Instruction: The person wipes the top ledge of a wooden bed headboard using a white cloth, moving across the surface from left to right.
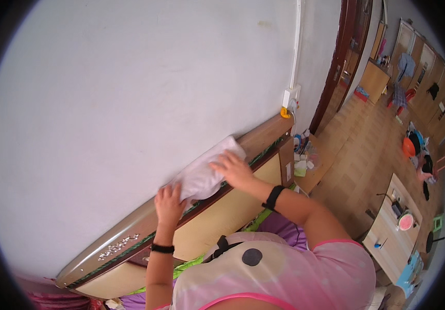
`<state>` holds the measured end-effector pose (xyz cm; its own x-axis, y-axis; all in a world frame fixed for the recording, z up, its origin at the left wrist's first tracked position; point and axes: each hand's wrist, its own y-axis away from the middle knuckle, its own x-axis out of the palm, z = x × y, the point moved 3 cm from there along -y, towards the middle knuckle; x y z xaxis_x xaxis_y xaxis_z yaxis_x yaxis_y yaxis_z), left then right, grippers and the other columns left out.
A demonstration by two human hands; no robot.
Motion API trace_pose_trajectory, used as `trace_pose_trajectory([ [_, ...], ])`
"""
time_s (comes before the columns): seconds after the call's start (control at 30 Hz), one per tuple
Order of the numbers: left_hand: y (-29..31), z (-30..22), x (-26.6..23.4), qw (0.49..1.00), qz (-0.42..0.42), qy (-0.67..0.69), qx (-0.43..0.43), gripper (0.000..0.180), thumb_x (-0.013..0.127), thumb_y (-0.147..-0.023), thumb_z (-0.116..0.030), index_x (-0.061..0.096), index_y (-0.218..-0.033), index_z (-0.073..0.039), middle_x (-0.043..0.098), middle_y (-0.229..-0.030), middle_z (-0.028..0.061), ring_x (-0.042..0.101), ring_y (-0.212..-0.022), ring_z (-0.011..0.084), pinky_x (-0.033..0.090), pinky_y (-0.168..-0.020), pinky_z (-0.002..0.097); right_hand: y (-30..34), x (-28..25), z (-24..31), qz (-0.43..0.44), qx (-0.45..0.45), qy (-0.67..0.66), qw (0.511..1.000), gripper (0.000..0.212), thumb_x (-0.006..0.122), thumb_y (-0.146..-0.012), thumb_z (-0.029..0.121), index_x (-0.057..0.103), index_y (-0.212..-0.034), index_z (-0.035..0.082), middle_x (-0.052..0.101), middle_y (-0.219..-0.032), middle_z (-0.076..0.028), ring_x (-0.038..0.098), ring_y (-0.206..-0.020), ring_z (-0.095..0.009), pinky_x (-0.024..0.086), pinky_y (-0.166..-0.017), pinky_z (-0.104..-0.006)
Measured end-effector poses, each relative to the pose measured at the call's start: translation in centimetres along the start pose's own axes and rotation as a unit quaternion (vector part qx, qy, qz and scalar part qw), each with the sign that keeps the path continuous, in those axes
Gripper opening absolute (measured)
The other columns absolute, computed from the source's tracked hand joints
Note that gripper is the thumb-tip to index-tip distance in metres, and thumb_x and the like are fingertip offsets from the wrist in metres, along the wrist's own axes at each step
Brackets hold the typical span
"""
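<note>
A pale pinkish-white cloth [202,168] lies folded along the top ledge of a bed headboard [256,137], against the wall. At the cloth's near left end is my left hand [170,204], its fingers bent over the edge of the fabric. Farther right, my right hand [234,169] rests on the cloth with its fingers spread. Bunched fabric hangs a little over the ledge's front between the two hands. The headboard has cream padded panels [209,219] and a silvery ornament [118,247] toward its left end.
A white wall socket [291,97] with a plug and a yellow item [284,112] sits by the headboard's right end. Purple and green bedding shows below. At right stand a low wooden table [388,232], scattered floor items and a dark door frame [331,67].
</note>
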<state>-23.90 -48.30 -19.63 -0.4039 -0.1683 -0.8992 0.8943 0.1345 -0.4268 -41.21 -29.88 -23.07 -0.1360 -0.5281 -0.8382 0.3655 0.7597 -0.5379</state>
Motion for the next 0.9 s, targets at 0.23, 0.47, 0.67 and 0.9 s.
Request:
trace_pose_trajectory([
  [0.23,12.4,14.3,-4.4,0.993,0.033,0.026,-0.114,0.057,0.071,-0.065,-0.012,0.055,-0.12,-0.011,0.054,-0.118,0.0137,0.048,-0.111,0.0359,0.039,-0.098,0.0467,-4.4,5.3,17.1,-0.083,-0.094,-0.043,0.991,0.053,0.05,-0.081,0.015,0.048,-0.133,0.022,0.048,-0.124,-0.018,0.045,-0.121,-0.037,0.039,-0.103,-0.0464],
  [0.47,17.2,19.8,-4.7,0.988,0.002,0.013,-0.157,0.051,0.061,-0.068,-0.014,0.054,-0.118,-0.008,0.053,-0.118,0.013,0.046,-0.112,0.0363,0.038,-0.098,0.0477,-6.2,7.8,23.3,-0.21,-0.119,-0.022,0.97,0.046,0.048,-0.083,0.025,0.052,-0.129,0.026,0.052,-0.115,-0.012,0.046,-0.116,-0.028,0.026,-0.11,-0.0432],
  [0.67,16.2,18.2,-4.3,0.99,0.008,-0.042,-0.136,0.053,0.065,-0.066,-0.016,0.056,-0.117,-0.008,0.054,-0.116,0.0134,0.047,-0.111,0.0352,0.038,-0.096,0.0483,-6.2,6.9,21.7,-0.175,-0.125,-0.115,0.97,0.037,0.053,-0.08,0.02,0.056,-0.117,0.025,0.054,-0.111,-0.006,0.05,-0.111,-0.023,0.037,-0.103,-0.0391],
  [0.9,15.8,8.0,4.0,0.99,0.138,0.019,-0.016,0.069,0.079,-0.054,-0.019,0.055,-0.118,-0.011,0.056,-0.116,0.009,0.054,-0.107,0.0312,0.047,-0.085,0.0444,2.0,4.4,11.7,-0.177,-0.201,-0.142,0.953,0.03,0.056,-0.079,0.019,0.061,-0.108,0.027,0.058,-0.101,0.002,0.056,-0.098,-0.018,0.047,-0.093,-0.0344],
])
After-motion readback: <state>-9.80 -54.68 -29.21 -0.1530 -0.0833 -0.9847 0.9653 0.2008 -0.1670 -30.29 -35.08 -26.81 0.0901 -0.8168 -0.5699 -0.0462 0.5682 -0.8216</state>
